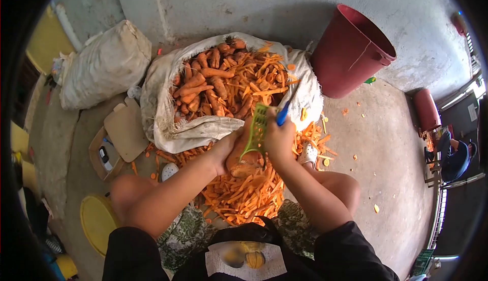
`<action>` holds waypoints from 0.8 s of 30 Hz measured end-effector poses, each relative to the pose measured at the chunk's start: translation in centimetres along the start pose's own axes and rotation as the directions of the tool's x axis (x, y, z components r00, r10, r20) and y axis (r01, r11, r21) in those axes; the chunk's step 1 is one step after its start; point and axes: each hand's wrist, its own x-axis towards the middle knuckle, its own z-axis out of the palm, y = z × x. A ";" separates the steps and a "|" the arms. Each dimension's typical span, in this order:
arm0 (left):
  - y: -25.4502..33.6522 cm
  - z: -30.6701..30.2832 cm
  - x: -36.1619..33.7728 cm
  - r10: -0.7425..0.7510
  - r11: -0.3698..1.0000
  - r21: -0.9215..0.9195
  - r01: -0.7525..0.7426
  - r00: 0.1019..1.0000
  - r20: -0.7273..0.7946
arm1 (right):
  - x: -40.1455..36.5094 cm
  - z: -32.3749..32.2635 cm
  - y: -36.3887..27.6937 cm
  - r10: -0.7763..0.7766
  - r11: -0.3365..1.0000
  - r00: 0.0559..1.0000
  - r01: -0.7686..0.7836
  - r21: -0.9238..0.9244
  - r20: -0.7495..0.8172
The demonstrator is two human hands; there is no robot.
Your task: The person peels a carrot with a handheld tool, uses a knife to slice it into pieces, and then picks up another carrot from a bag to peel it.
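My left hand (223,151) is wrapped round the left side of a thick carrot (244,168), held over a heap of cut carrot sticks (249,199). Against the carrot's right side is a green tool (258,128) with holes through it; I cannot make out its exact kind. My right hand (279,141), closed and slightly blurred, is beside the green tool. A blue handle (283,113) sticks up from this hand; whether it joins the green tool is hidden.
Ahead lies an open white sack (157,123) holding whole carrots (195,85) and cut pieces. A red bin (345,57) stands behind at right, a stuffed sack (109,65) at left. An open cardboard box (124,128) and yellow lid (96,222) lie left. Another person's legs (455,159) show far right.
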 end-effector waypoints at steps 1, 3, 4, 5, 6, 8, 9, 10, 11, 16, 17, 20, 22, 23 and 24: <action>-0.1 0.0 0.1 0.017 1.000 -0.023 -0.016 0.998 0.058 | -0.2 0.1 0.8 -0.091 0.989 0.996 0.093 -0.115 0.021; -0.4 0.4 0.2 0.008 1.000 -0.010 -0.007 0.999 0.045 | 0.1 0.0 1.3 -0.073 0.990 0.997 0.075 -0.116 0.018; -0.4 0.8 0.1 0.018 1.000 -0.001 -0.018 1.000 0.005 | 0.3 0.0 1.5 -0.057 0.991 0.998 0.059 -0.117 0.017; -0.4 0.9 0.1 0.031 1.000 0.007 -0.030 0.999 -0.035 | 0.5 0.1 1.9 -0.056 0.991 0.998 0.058 -0.118 0.019; -0.4 0.9 0.1 0.032 0.999 0.004 -0.031 0.999 -0.035 | 0.8 0.1 2.3 -0.094 0.978 0.996 0.092 -0.186 -0.005; 0.0 0.8 0.2 0.029 0.997 0.070 -0.028 1.000 -0.009 | 1.1 0.0 2.5 -0.135 0.960 0.990 0.123 -0.253 -0.029; 0.0 0.8 0.3 0.028 0.997 0.071 -0.028 1.000 -0.008 | 1.2 0.0 2.3 -0.111 0.958 0.994 0.101 -0.267 -0.020; 0.0 0.7 0.4 0.020 0.998 0.063 -0.018 0.999 -0.028 | 1.3 -0.1 2.2 -0.085 0.956 0.996 0.079 -0.282 -0.012; 0.0 0.8 0.5 0.010 0.998 0.056 -0.007 0.999 -0.048 | 1.4 -0.1 2.2 -0.085 0.956 0.996 0.077 -0.282 -0.016; -0.3 0.3 1.0 0.031 1.000 0.008 -0.030 0.999 -0.036 | 1.7 -0.1 2.4 0.015 0.989 0.999 -0.007 -0.148 0.052; -0.4 0.1 1.2 0.045 0.999 -0.013 -0.045 0.999 -0.023 | 1.7 -0.1 2.4 0.016 0.989 0.999 -0.008 -0.148 0.052; 0.0 0.3 1.2 0.038 0.997 -0.062 -0.039 0.999 -0.020 | 1.5 -0.1 1.7 -0.042 0.994 0.999 0.041 -0.099 -0.007; 0.2 -0.3 1.2 0.037 0.995 -0.090 -0.037 0.999 0.000 | 1.4 -0.5 1.2 -0.099 0.991 0.993 0.093 -0.098 -0.063; 0.3 -0.7 1.2 0.035 0.993 -0.115 -0.033 0.999 0.018 | 1.5 -0.8 1.0 -0.101 0.991 0.993 0.095 -0.098 -0.061; 0.3 -1.0 1.2 0.037 0.993 -0.115 -0.035 0.999 0.018 | 1.8 -1.2 0.8 -0.063 0.994 0.996 0.057 -0.089 -0.058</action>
